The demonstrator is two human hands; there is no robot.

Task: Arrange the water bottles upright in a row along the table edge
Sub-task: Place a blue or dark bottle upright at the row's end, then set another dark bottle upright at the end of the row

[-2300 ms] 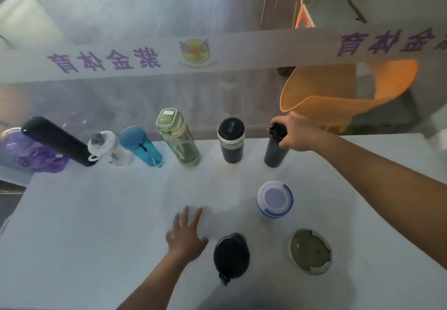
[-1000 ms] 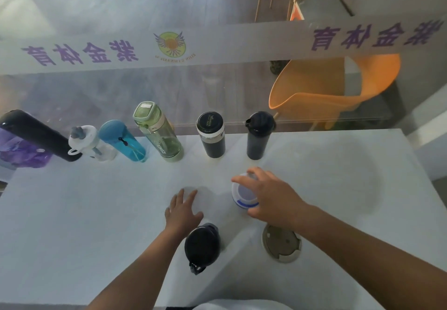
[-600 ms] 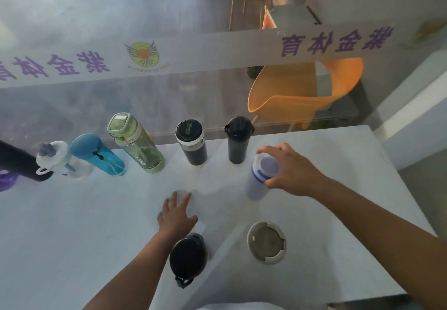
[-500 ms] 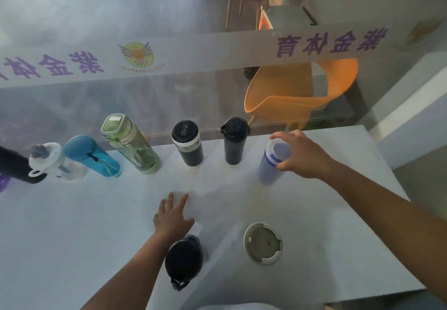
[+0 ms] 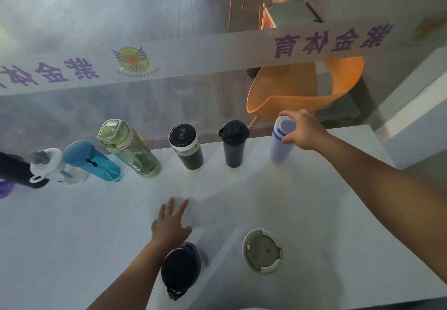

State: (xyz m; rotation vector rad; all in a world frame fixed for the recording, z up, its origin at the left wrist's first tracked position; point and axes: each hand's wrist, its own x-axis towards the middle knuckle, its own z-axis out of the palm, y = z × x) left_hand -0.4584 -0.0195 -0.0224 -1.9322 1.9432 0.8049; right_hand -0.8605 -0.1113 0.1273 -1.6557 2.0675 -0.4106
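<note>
My right hand (image 5: 303, 129) grips the top of a white bottle with blue stripes (image 5: 280, 146), which stands upright at the right end of the row along the table's far edge. Left of it stand a dark bottle with a flip lid (image 5: 234, 144), a black tumbler with a white band (image 5: 186, 146), a green bottle (image 5: 129, 149), a blue bottle (image 5: 90, 159), a white-capped bottle (image 5: 54, 167) and a long black bottle (image 5: 14, 170). My left hand (image 5: 170, 225) rests flat on the white table (image 5: 314, 201). Near me stands a black bottle (image 5: 180, 268).
A round grey cap (image 5: 262, 250) is set into the table at the near right. A glass wall with a frosted lettered band (image 5: 193, 55) rises right behind the row. An orange chair (image 5: 304, 89) stands beyond the glass. The table's right edge lies close to the white bottle.
My right hand let go of the dark flip-lid bottle, took the white blue-striped bottle from mid-table and carried it to the far edge, right of the row. My left hand stayed put.
</note>
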